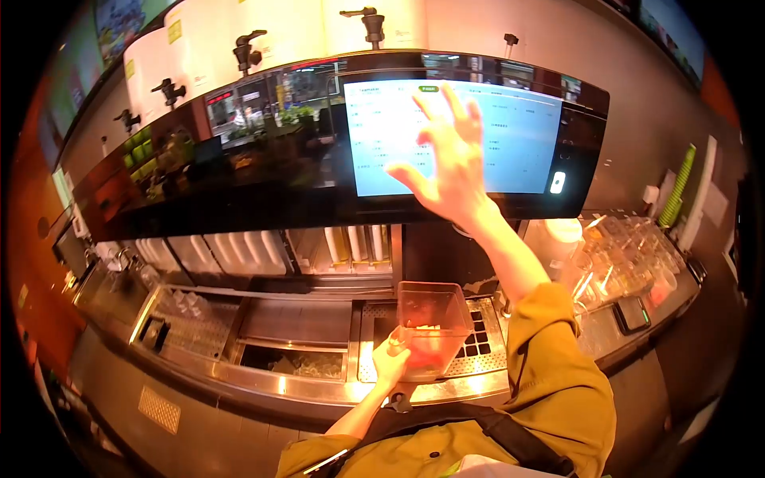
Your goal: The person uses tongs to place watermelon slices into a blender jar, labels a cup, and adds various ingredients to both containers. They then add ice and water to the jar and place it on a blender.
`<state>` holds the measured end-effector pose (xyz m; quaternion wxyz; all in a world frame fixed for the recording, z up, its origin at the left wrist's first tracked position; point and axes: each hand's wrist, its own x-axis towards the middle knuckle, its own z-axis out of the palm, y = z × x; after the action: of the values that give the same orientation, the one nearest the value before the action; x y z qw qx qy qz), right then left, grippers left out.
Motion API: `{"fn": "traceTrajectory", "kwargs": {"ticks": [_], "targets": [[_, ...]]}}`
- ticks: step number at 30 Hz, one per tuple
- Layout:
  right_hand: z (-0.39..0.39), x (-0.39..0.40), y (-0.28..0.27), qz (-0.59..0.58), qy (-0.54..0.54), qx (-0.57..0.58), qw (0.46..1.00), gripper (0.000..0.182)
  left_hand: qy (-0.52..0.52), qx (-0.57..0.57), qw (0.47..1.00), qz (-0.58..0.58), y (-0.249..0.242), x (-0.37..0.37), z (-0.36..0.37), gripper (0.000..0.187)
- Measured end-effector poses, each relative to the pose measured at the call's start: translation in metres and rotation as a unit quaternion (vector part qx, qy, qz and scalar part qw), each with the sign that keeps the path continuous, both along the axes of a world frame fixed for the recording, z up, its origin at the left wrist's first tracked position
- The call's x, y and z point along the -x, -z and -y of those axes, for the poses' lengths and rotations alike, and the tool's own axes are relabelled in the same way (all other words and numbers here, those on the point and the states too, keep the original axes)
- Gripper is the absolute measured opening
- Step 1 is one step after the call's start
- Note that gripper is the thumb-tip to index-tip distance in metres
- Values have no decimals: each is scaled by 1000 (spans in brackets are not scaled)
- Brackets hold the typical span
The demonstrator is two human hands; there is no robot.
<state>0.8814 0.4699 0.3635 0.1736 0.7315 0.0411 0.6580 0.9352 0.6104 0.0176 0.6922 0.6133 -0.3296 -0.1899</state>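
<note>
My right hand [450, 155] is raised in front of a lit touchscreen [526, 143] set in a long black panel, its fingers spread and fingertips over the upper part of the display. Rows of small text show on the screen, too fine to read. Lower down, my left hand [390, 358] grips the near left side of a clear square plastic container [434, 299], fingers closed on its wall. Some reddish contents with pale pieces sit in the bottom of it. The container is over the perforated metal drip tray [482, 362] at the counter's front.
White dispensers with black taps [372, 28] line the top of the panel. Stacked clear cups [625, 255] and a dark phone-like device [632, 315] occupy the right counter. A steel bin of ice [319, 365] lies left of the container.
</note>
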Motion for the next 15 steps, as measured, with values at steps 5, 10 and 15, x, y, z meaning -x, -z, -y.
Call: {"fn": "traceTrajectory", "kwargs": {"ticks": [5,10,15], "targets": [[-6,63,53,130,-73,-37,988,29,23,-24,999,17,20,-20,60,16],[21,74,97,89,1,-159,983,26,-3,48,999,-12,37,-8,128,15],[38,96,98,92,74,-171,978,29,-35,-17,997,62,29,11,147,17]]}}
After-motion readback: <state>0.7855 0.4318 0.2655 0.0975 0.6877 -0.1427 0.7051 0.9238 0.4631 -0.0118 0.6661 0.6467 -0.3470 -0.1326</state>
